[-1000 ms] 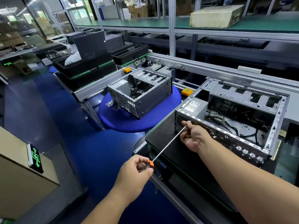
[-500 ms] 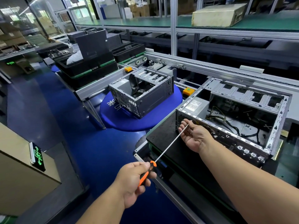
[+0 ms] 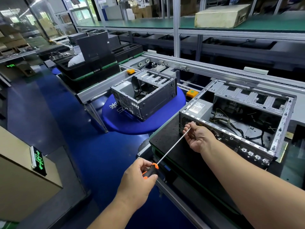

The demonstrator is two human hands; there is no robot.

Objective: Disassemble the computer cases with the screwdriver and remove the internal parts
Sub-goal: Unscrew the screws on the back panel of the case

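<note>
An open computer case [image 3: 270, 128] lies on its side on a black mat [image 3: 166, 138], with its power supply [image 3: 197, 107] and loose cables showing inside. My left hand [image 3: 138, 176] grips the orange-and-black handle of a long screwdriver [image 3: 171, 147]. The thin steel shaft runs up and right to the rear corner of the case. My right hand [image 3: 198, 138] curls round the shaft near its tip, right against the case's back panel. The tip itself is hidden behind my fingers.
A second opened case [image 3: 156, 103] stands on a round blue table [image 3: 132, 124] to the left. Black trays [image 3: 92, 70] are stacked on the conveyor [image 3: 214, 71] behind. A beige box [image 3: 221, 16] sits on the green shelf above. A cardboard box [image 3: 19, 179] stands at the lower left.
My left hand has shifted its grip on the handle, opening briefly and closing round it again. The right hand stays on the shaft at the case corner.
</note>
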